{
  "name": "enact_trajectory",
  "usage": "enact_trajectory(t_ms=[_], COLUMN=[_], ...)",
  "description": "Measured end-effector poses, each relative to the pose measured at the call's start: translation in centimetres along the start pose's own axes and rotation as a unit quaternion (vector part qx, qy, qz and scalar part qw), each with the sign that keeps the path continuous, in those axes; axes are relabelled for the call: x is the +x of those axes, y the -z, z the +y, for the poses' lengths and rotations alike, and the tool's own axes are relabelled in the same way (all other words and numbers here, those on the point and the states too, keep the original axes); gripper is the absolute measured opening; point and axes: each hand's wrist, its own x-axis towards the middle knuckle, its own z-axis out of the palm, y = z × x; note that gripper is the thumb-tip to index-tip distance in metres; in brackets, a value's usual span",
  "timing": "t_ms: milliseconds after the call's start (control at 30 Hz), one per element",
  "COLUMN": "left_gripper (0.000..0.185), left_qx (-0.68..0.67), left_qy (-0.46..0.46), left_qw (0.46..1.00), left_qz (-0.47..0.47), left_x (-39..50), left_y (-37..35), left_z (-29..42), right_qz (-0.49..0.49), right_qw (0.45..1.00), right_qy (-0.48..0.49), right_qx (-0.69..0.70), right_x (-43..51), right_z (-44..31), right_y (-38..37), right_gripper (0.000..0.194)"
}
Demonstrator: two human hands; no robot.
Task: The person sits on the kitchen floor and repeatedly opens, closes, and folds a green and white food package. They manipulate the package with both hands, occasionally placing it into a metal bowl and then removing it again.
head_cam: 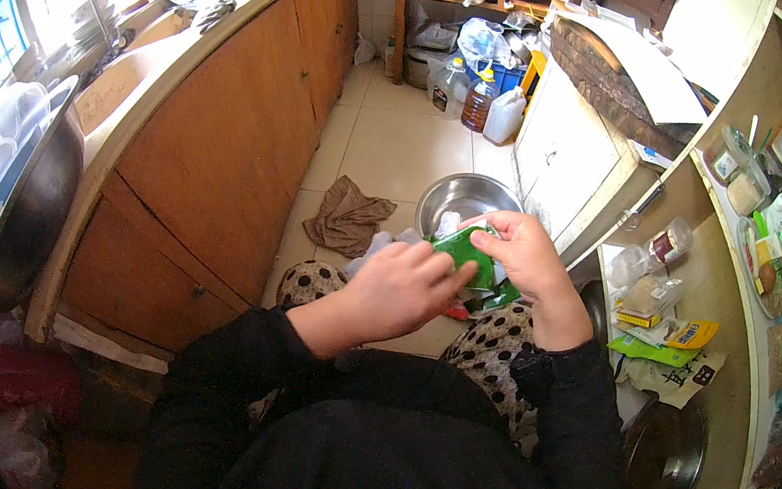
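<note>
A green plastic packet (pixel 465 253) is pinched at its upper right between the thumb and fingers of my right hand (pixel 519 252). Blurred, my left hand (pixel 400 284) lies with its fingers against the packet's left side. Whether those fingers grip it or only press on it is not plain. Beneath the packet, more green wrapping (pixel 501 295) shows, partly covered by my hands. Beyond, a round stainless steel basin (pixel 472 184) stands on the tiled floor, with something white just inside its near rim.
A brown cloth (pixel 346 216) lies on the floor left of the basin. Wooden cabinets (pixel 218 135) run along the left, and open shelves (pixel 708 178) with food packets stand on the right. Large plastic bottles (pixel 479 102) stand at the back. My dotted knees (pixel 497 348) flank the floor below.
</note>
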Motion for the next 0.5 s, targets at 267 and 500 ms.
enact_trajectory(t_ms=[267,500], left_gripper=[0.056,0.037], left_qx=[-0.195,-0.250], left_qy=[0.257,0.182], left_qw=[0.946,0.949], left_qz=[-0.016,-0.061], left_x=[-3.1,-3.4], left_y=[2.1,1.8], left_z=[-4.3,-6.1], right_qz=[0.020,-0.011], right_qw=[1.000,0.997], right_qy=[-0.005,-0.011], right_qx=[0.002,0.080], right_x=[-1.1,-1.4], right_z=[-2.2,-3.4], right_y=[1.8,1.9], right_gripper=[0.018,0.018])
